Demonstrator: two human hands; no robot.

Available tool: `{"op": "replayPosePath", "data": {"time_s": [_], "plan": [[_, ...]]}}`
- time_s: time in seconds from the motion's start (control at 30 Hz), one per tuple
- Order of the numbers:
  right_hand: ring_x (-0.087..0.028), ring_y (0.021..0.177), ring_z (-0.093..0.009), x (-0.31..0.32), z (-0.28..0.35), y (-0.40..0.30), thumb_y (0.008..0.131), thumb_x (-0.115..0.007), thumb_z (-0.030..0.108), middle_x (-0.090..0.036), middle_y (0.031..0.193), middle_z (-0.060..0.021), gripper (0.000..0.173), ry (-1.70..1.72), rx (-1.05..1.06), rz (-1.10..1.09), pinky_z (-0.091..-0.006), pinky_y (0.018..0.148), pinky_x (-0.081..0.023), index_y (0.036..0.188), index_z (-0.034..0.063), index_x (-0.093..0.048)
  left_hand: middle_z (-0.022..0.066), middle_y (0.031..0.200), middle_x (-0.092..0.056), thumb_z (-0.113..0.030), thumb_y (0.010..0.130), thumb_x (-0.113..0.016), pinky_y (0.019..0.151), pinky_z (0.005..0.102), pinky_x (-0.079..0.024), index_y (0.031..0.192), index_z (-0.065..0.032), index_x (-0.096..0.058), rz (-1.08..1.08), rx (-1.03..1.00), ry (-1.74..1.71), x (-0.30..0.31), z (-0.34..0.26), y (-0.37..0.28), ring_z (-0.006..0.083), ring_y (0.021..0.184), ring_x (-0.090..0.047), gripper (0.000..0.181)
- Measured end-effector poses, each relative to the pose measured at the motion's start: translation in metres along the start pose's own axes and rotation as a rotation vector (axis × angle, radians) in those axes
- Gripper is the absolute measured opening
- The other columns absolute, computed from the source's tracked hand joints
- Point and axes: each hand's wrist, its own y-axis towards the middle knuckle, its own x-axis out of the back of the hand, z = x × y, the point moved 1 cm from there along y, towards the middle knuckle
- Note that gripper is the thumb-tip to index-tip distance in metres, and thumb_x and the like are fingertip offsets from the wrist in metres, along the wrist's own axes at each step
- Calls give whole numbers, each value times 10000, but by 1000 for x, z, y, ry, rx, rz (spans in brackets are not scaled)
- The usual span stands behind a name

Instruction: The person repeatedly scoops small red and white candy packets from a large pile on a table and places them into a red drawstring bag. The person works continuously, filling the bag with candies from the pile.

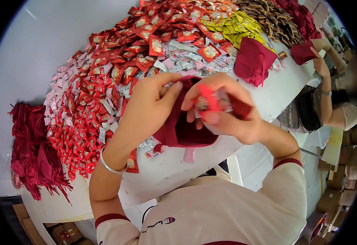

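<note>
My left hand (149, 104) grips the rim of a dark red fabric pouch (169, 133), its thumb at the edge. The mouth of the pouch gapes toward me. Over that opening, my right hand (242, 124) holds several small wrapped packets (207, 102), red and pale ones, blurred by motion. Whether anything lies deep inside the pouch is hidden in shadow. A pale pink packet (189, 155) lies on the white table (163, 177) just below the pouch, and a larger red packet (132, 162) rests near my left wrist.
Red packets (135, 46), white packets (184, 56), yellow packets (236, 27) and brown packets (273, 21) are heaped along the table. A filled-looking pouch (253, 61) lies right of my hands; stacked pouches (31, 147) lie left. At right, another person's hand (321, 65) touches a pouch (302, 52).
</note>
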Motion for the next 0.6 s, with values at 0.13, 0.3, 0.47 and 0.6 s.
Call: {"op": "replayPosePath", "data": {"time_s": [0.13, 0.3, 0.47, 0.6], "plan": [[-512, 822, -140, 25, -28, -23, 755, -477, 36, -524, 845, -97, 260, -547, -653, 111, -253, 710, -394, 1015, 28, -477, 39, 630, -561, -75, 796, -486, 473, 214, -388, 925, 15, -558, -41, -234, 97, -38, -3, 16, 50, 544, -486, 172], [-525, 909, -208, 79, -64, -42, 707, -554, 121, -551, 994, -114, 364, -1063, -947, 995, -314, 750, -412, 1062, 65, -495, 190, 744, -565, -98, 767, -476, 603, 387, -435, 862, -15, -554, 53, -325, 129, -108, -11, 19, 342, 698, -552, 147], [-516, 909, -166, 89, -16, -25, 654, -625, 125, -548, 1001, -99, 457, -1060, -1045, 832, -286, 771, -405, 1075, 27, -478, 178, 818, -566, -70, 721, -466, 678, 355, -433, 839, -1, -547, -78, -366, -279, -124, -4, 39, 307, 785, -550, 159], [-458, 979, -127, 92, 27, 7, 614, -680, 115, -499, 1079, -98, 610, -710, -1091, 427, -267, 816, -385, 1144, -22, -411, 182, 780, -566, -102, 707, -462, 650, 374, -428, 791, -19, -558, -196, -220, -255, -102, 25, 59, 300, 769, -553, 152]]}}
